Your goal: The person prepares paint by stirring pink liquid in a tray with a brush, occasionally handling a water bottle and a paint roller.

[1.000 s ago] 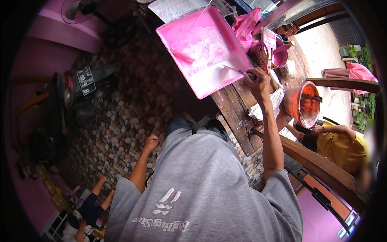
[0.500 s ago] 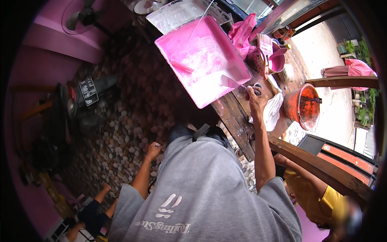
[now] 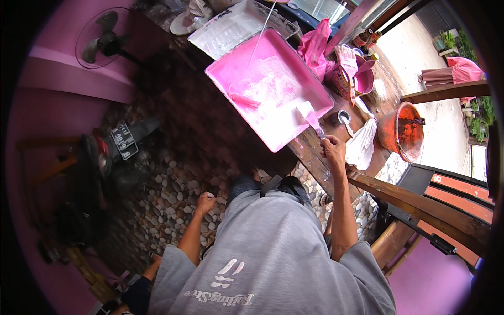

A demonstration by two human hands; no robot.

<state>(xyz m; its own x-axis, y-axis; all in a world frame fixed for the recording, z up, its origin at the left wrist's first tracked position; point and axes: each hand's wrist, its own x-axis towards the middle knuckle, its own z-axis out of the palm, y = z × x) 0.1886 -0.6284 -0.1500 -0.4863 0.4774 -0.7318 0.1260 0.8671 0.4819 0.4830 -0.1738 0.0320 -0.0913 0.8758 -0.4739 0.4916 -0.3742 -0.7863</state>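
My right hand (image 3: 334, 148) grips a putty knife (image 3: 318, 129) by its handle. The knife's pale, pink-smeared blade reaches over the near right corner of a square pink tray (image 3: 216, 67). White and pink paste or paint coats the tray's floor, and a pink strip (image 3: 244, 100) lies in it. I cannot tell whether the blade touches the tray. My left hand (image 3: 205, 202) hangs low at my left side, fingers curled, with a small pale spot at the fingertips that I cannot make out. A white cloth (image 3: 361, 146) and a small round cup (image 3: 344, 116) lie beside my right hand.
The tray rests at the edge of a wooden table (image 3: 310, 153). Around it are a white tray (image 3: 223, 31), a pink bag (image 3: 315, 44), a paint-stained can (image 3: 341, 84) and an orange bucket (image 3: 391, 131). A wooden rail (image 3: 415, 202) runs on the right; a motorbike (image 3: 123, 139) stands left.
My right hand has drawn back toward me with the putty knife, uncovering the small cup. The person in yellow at the lower right is out of view. My left hand stays low.
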